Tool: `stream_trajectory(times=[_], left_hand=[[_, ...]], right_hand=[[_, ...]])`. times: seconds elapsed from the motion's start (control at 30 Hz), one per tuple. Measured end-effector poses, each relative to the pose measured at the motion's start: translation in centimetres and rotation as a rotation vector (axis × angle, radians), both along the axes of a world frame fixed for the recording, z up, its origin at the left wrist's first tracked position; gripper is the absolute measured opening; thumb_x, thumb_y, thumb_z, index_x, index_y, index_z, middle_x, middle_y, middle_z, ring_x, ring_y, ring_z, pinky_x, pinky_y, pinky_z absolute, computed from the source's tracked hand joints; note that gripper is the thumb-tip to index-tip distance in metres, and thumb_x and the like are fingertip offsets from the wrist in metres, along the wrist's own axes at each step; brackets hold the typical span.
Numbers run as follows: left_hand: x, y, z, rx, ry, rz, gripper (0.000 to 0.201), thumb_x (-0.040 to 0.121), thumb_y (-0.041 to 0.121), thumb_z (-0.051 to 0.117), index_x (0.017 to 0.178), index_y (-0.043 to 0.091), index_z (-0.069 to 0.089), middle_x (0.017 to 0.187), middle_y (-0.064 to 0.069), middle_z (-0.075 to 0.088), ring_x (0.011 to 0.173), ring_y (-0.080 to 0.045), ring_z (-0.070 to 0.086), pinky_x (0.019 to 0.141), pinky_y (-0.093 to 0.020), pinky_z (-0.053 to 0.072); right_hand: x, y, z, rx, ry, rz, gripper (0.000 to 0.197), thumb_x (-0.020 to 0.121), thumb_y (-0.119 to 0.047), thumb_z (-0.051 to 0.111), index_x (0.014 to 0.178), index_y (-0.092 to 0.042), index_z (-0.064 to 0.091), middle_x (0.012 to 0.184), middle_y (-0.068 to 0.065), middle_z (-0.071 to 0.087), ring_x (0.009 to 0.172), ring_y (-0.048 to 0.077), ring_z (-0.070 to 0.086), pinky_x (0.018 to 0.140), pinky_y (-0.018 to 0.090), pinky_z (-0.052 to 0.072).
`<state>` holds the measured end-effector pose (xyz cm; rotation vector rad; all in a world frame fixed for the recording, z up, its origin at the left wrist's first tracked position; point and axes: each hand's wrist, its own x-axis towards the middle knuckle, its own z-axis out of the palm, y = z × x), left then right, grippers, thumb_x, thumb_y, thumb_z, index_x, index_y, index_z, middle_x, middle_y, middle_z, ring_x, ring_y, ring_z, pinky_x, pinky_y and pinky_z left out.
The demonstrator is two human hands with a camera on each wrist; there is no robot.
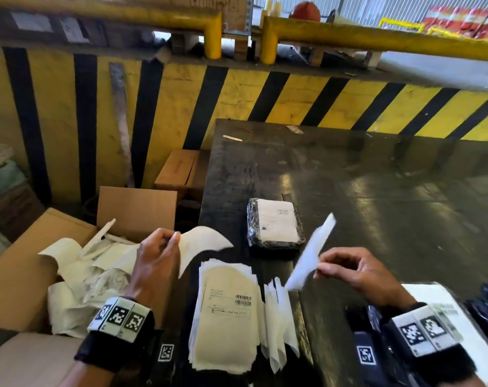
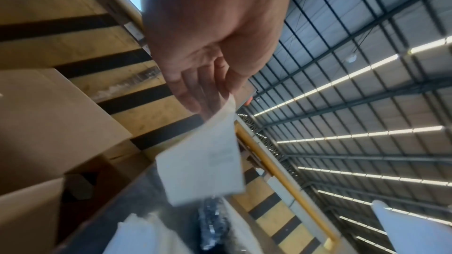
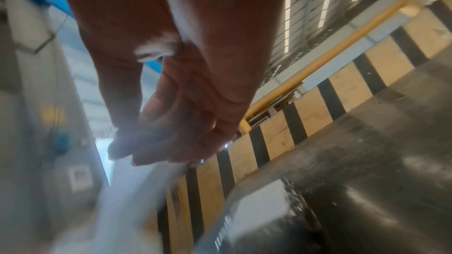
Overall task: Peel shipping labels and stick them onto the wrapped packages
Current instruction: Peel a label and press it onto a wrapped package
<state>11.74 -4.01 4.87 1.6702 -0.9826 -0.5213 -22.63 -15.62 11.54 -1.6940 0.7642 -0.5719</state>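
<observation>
My left hand (image 1: 164, 244) pinches a curled cream backing sheet (image 1: 200, 244) above the table's left edge; the left wrist view shows that sheet (image 2: 203, 165) hanging from the fingers (image 2: 195, 88). My right hand (image 1: 346, 268) pinches a white peeled label (image 1: 311, 252), held edge-on over the table; in the right wrist view it is a blurred white strip (image 3: 137, 190). A black wrapped package (image 1: 275, 226) with a white label stuck on top lies on the dark table (image 1: 376, 191) beyond both hands. A stack of unpeeled label sheets (image 1: 226, 311) lies near me.
An open cardboard box (image 1: 30, 263) full of discarded backing sheets stands left of the table. A smaller brown box (image 1: 178, 170) sits farther back. More black packages (image 1: 485, 303), one with a white label (image 1: 444, 317), lie under my right wrist. A yellow-and-black striped wall (image 1: 237, 93) stands behind.
</observation>
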Motion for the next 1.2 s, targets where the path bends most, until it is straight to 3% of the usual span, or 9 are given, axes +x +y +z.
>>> stream_trajectory(times=[0.27,0.4,0.5,0.67,0.8,0.9,1.0,1.1,1.2], left_hand=[[-4.2,0.3,1.8,-0.08,0.021,-0.089,0.011,0.094,0.017,0.054,0.094,0.008,0.061,0.084,-0.01,0.067,0.079,-0.026,0.066,0.069,-0.04,0.057],[-5.4,0.4,1.8,-0.07,0.094,-0.117,0.011,0.094,0.015,0.053,0.094,0.007,0.061,0.086,-0.014,0.067,0.081,-0.024,0.066,0.069,-0.029,0.056],[-5.7,0.2,1.3,-0.043,0.118,-0.106,0.014,0.093,0.021,0.055,0.091,0.009,0.063,0.085,-0.014,0.068,0.083,-0.029,0.065,0.073,-0.036,0.056],[-6.4,-0.5,1.1,-0.066,0.115,-0.147,0.021,0.087,0.034,0.058,0.084,0.014,0.064,0.078,-0.016,0.065,0.072,-0.03,0.063,0.068,-0.048,0.054],[-7.4,-1.6,1.6,-0.078,0.088,-0.22,0.012,0.086,0.027,0.06,0.083,0.016,0.065,0.075,-0.003,0.066,0.067,-0.01,0.06,0.062,-0.034,0.052],[-8.5,-2.4,2.1,-0.069,-0.046,-0.327,0.006,0.087,0.022,0.063,0.082,0.023,0.067,0.075,0.011,0.067,0.072,-0.008,0.064,0.066,-0.017,0.051],[-10.0,-3.0,2.3,-0.083,-0.116,-0.445,0.003,0.085,0.021,0.067,0.085,0.021,0.071,0.081,0.009,0.07,0.077,-0.009,0.065,0.071,-0.019,0.052],[-11.0,-2.8,2.0,-0.079,-0.156,-0.515,0.006,0.083,0.027,0.071,0.086,0.022,0.073,0.092,0.013,0.07,0.091,-0.007,0.064,0.082,-0.027,0.051],[-10.6,-2.2,1.8,-0.111,-0.111,-0.398,0.024,0.076,0.045,0.067,0.092,0.028,0.071,0.111,0.017,0.063,0.113,-0.007,0.054,0.095,-0.025,0.041]], right_hand=[[3.1,-0.8,-6.9,-0.005,0.572,0.368,0.012,0.084,-0.017,0.066,0.075,-0.024,0.068,0.066,-0.012,0.066,0.065,0.0,0.061,0.066,0.018,0.048],[4.6,-1.1,-7.8,-0.12,0.828,0.46,0.013,0.085,-0.02,0.064,0.092,-0.012,0.072,0.087,0.0,0.072,0.08,0.011,0.067,0.075,0.027,0.055],[5.6,-1.1,-7.9,-0.205,0.908,0.491,0.02,0.085,-0.02,0.065,0.099,-0.006,0.07,0.1,0.011,0.072,0.091,0.021,0.068,0.081,0.031,0.054],[6.2,-0.4,-7.6,-0.319,1.013,0.436,0.032,0.082,-0.035,0.069,0.091,-0.005,0.067,0.092,0.01,0.069,0.084,0.022,0.066,0.075,0.032,0.053],[5.9,-1.1,-6.7,-0.215,0.713,0.226,0.034,0.084,-0.048,0.061,0.068,-0.018,0.061,0.068,-0.001,0.063,0.061,0.008,0.058,0.059,0.021,0.047],[7.0,-1.4,-5.4,0.079,0.298,-0.122,0.046,0.085,-0.05,0.055,0.067,-0.01,0.064,0.058,0.005,0.063,0.052,0.014,0.057,0.051,0.024,0.047],[8.6,-0.9,-4.2,0.211,0.143,-0.209,0.033,0.088,-0.032,0.062,0.069,-0.004,0.06,0.06,0.011,0.062,0.05,0.018,0.055,0.049,0.027,0.047],[9.2,-0.8,-4.4,0.148,0.123,-0.284,0.016,0.083,-0.004,0.061,0.069,0.002,0.056,0.055,0.01,0.055,0.047,0.018,0.053,0.056,0.041,0.052],[8.7,-1.0,-4.8,0.087,0.062,-0.345,0.016,0.082,-0.009,0.062,0.073,0.003,0.056,0.069,0.017,0.061,0.062,0.02,0.057,0.067,0.048,0.054]])
